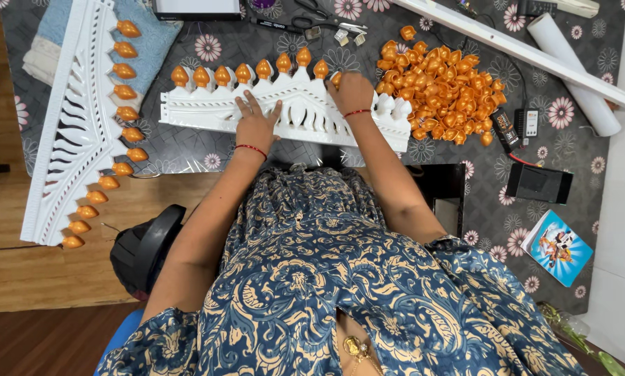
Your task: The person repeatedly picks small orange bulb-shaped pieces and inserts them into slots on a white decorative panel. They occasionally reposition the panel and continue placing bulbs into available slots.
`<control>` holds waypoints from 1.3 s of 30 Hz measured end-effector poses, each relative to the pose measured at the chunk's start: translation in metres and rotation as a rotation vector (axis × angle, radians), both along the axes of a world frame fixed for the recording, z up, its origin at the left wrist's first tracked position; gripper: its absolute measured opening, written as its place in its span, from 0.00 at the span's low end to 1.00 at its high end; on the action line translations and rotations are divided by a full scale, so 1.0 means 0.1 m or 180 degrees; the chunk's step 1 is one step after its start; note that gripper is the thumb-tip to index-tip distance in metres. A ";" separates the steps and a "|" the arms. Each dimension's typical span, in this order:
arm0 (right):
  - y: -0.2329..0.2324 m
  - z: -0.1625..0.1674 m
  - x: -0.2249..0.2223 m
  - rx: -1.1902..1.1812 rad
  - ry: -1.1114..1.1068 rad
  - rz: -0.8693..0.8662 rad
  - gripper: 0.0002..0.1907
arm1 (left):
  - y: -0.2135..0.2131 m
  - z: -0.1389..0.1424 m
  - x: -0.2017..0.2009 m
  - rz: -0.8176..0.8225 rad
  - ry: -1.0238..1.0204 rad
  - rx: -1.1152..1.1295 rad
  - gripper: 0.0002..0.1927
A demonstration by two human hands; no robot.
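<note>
The left hand [255, 124] lay flat, fingers spread, pressing the white carved trim piece [284, 111] on the flowered surface [577, 150]. The right hand [352, 92] curled at the trim's far edge, its grip closed around an orange bulb-shaped cap [336, 79]. A pile of orange caps [441, 87] sat just right; a second trim [75, 125] lay left.

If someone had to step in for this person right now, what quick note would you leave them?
Left hand lies flat, fingers spread, pressing the white carved panel onto the table.
Right hand is closed over an orange bud at the panel's top edge.
Done: seven orange buds already stand on the panel's points left of that hand.
Left: the white points to its right are bare.
Loose buds pile lies to the right. A second panel, fully fitted, lies at the left.
</note>
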State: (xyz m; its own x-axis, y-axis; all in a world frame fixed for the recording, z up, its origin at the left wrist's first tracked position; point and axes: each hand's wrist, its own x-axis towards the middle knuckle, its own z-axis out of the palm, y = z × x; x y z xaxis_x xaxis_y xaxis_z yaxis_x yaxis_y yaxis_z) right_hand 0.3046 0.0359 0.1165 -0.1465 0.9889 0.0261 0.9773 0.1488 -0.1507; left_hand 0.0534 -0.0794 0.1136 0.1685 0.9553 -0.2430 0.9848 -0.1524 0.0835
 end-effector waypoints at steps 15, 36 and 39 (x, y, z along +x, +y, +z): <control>0.09 0.09 0.27 -0.0380 0.0353 0.0109 0.27 | -0.04 -0.17 0.13 -0.0020 0.0003 -0.0024 0.51; 0.20 0.09 -0.07 0.0288 -0.0505 0.0001 0.27 | 0.11 0.01 0.06 -0.0007 -0.0040 -0.0132 0.51; 0.24 0.14 -0.05 0.0062 -0.0251 0.0092 0.23 | 0.13 0.03 0.06 -0.0013 -0.0030 -0.0117 0.52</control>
State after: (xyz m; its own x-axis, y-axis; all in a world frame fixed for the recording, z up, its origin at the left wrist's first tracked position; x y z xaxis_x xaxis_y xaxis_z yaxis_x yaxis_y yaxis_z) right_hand 0.2999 0.0603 0.1309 -0.1774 0.9836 0.0326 0.9813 0.1793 -0.0701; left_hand 0.0598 -0.0667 0.1164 0.1748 0.9450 -0.2763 0.9833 -0.1530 0.0985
